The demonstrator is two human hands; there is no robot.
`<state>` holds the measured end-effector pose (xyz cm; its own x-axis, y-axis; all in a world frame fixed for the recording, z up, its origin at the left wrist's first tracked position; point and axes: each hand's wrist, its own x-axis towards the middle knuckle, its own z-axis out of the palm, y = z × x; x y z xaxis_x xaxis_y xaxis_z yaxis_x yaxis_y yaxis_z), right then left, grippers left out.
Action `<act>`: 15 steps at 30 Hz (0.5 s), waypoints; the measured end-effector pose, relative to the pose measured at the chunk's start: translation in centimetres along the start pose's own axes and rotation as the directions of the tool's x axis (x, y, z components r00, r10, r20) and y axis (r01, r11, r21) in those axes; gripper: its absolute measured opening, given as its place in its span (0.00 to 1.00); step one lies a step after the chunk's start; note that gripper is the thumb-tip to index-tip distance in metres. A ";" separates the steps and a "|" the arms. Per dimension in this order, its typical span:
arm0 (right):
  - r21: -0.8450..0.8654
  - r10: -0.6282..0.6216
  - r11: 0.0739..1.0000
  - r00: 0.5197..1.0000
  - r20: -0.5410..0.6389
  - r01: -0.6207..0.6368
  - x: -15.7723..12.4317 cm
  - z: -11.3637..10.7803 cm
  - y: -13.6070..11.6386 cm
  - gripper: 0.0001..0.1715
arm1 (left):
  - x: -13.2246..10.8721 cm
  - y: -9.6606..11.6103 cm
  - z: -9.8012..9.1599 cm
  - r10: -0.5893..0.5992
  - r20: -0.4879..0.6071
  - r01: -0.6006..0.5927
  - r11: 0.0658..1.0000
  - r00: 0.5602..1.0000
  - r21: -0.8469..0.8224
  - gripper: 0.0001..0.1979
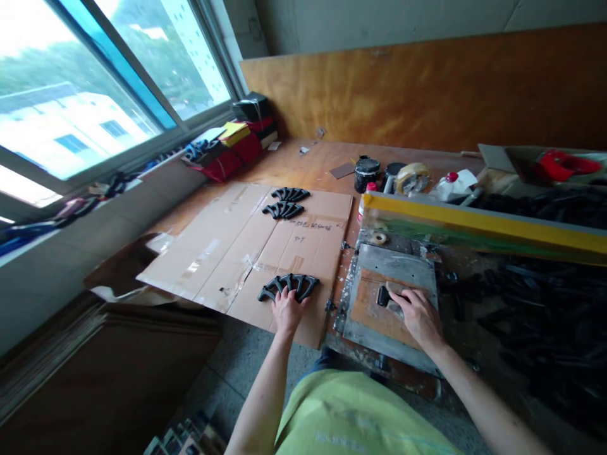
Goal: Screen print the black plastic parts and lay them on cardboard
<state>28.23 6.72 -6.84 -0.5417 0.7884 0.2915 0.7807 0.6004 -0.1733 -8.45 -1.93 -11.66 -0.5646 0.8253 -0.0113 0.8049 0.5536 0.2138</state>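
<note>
Cardboard (pixel 218 234) on counter (pixel 303 167), shiny black pieces (pixel 309 284) fanned under half-open left grip (pixel 287 309); right grip (pixel 420 316) curled, can't tell what's held.

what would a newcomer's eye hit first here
Probably the long, straight yellow bar slanting across the right side, behind a dark heap of black parts. Next, the fan-shaped row of black pieces under the left hand, on the flat brown cardboard sheet near the centre. The bright glass window at upper left also stands out.
</note>
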 end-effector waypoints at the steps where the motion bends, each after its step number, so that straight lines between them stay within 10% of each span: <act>1: 0.002 0.000 1.000 1.000 -0.024 0.000 0.0 0.2 0.1 0.25 | 1.4 -1.1 -0.2 0.041 -0.010 -0.041 0.999 0.999 0.003 0.25; 6: 0.014 0.030 0.999 0.996 -0.082 -0.029 -0.5 1.1 0.3 0.24 | 11.9 -5.0 -1.7 0.180 -0.017 -0.180 0.984 0.984 0.001 0.25; 15: -0.048 0.154 0.986 0.985 -0.075 -0.158 -1.9 2.3 -0.6 0.25 | 29.2 -5.3 -2.2 0.232 0.101 -0.233 0.972 0.968 0.006 0.28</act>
<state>28.11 5.19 -9.41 -0.3899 0.8592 0.3314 0.8703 0.4614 -0.1722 -29.59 19.04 -10.98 -0.3415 0.9380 -0.0597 0.9155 0.3464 0.2049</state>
